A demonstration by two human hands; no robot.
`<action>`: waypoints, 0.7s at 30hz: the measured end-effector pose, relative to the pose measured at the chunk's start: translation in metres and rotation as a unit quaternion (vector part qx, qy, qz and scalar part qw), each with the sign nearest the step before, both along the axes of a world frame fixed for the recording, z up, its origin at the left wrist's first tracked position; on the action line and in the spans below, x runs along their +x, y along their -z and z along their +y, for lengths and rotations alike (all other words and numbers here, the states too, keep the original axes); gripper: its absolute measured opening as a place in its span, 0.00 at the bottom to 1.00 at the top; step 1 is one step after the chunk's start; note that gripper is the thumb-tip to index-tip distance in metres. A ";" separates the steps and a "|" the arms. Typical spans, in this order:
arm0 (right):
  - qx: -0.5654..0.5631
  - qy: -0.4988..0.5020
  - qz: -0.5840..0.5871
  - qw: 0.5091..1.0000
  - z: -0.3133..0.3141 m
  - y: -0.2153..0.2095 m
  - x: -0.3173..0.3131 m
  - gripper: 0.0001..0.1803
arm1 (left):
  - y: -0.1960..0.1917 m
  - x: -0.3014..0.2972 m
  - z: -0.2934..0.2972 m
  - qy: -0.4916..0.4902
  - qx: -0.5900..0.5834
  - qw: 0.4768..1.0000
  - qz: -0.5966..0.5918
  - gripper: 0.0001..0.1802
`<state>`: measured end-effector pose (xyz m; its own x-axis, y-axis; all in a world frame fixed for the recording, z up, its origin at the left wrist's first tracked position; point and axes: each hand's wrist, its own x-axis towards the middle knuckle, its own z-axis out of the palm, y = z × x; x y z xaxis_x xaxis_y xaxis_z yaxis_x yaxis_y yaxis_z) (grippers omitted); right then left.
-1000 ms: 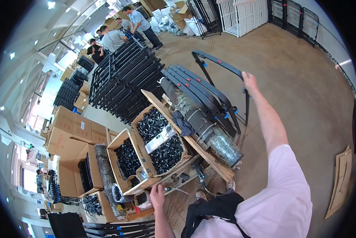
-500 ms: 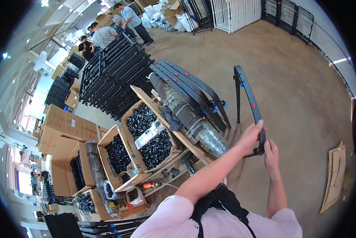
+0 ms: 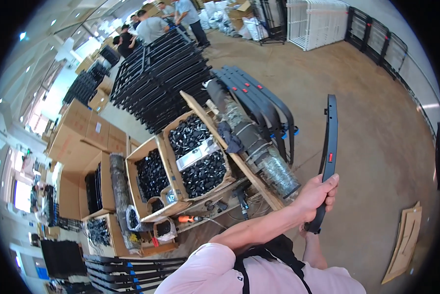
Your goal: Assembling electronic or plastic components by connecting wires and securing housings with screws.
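My left hand [image 3: 319, 197] is closed around a curved black metal frame [image 3: 331, 132] with a small red patch on its side. The frame stands nearly upright in front of me, edge-on, its far end raised. Below, at the frame's near end, is my right hand [image 3: 306, 236]; the frame and my left arm hide most of it, so its fingers cannot be made out. Several similar black curved frames [image 3: 259, 100] with red patches and blue ends lean together just left of the held one, beside a long wrapped roll [image 3: 251, 144].
Cardboard boxes of small black parts [image 3: 200, 171] stand on a wooden bench at left, near an orange-handled tool [image 3: 189, 218]. A tall stack of black frames [image 3: 156, 78] rises beyond, with people behind it. White racks [image 3: 315, 24] stand far off; flattened cardboard [image 3: 403, 242] lies at right.
The held frame has turned from a slanted, open view to upright and edge-on. My right hand has dropped left and lower, behind its near end. The whole view has shifted.
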<state>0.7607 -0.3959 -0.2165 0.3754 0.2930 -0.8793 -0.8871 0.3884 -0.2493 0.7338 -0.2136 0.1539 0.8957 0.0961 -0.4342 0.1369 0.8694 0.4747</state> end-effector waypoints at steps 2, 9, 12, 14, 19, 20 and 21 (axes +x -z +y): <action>-0.015 0.016 -0.030 0.999 0.012 0.007 -0.019 0.30 | -0.012 -0.049 0.028 0.003 -0.001 1.000 -0.009 0.16; -0.038 0.062 -0.173 0.982 0.050 0.031 -0.003 0.24 | -0.021 -0.291 0.165 -0.057 0.119 0.991 -0.017 0.11; 0.044 0.001 -0.257 0.965 0.103 -0.100 -0.054 0.19 | -0.008 -0.437 0.207 -0.223 0.341 0.897 0.168 0.07; 0.048 -0.045 -0.282 0.957 0.113 -0.191 -0.084 0.18 | 0.024 -0.511 0.228 -0.374 0.324 0.845 0.204 0.06; 0.046 0.035 -0.503 0.862 0.110 -0.253 -0.013 0.17 | 0.142 -0.674 0.273 -0.490 0.426 0.586 0.484 0.14; 0.159 -0.077 -0.514 0.839 0.112 -0.264 0.005 0.13 | 0.153 -0.713 0.276 -0.522 0.395 0.584 0.480 0.16; 0.268 -0.186 -0.512 0.795 0.117 -0.264 0.014 0.10 | 0.193 -0.766 0.280 -0.519 0.379 0.588 0.491 0.16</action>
<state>0.7751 -0.2784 0.0473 0.6141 0.7802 0.1190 -0.4047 0.4408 -0.8012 -0.0325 0.0667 -0.0393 -0.4638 0.8689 -0.1728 0.2510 0.3159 0.9150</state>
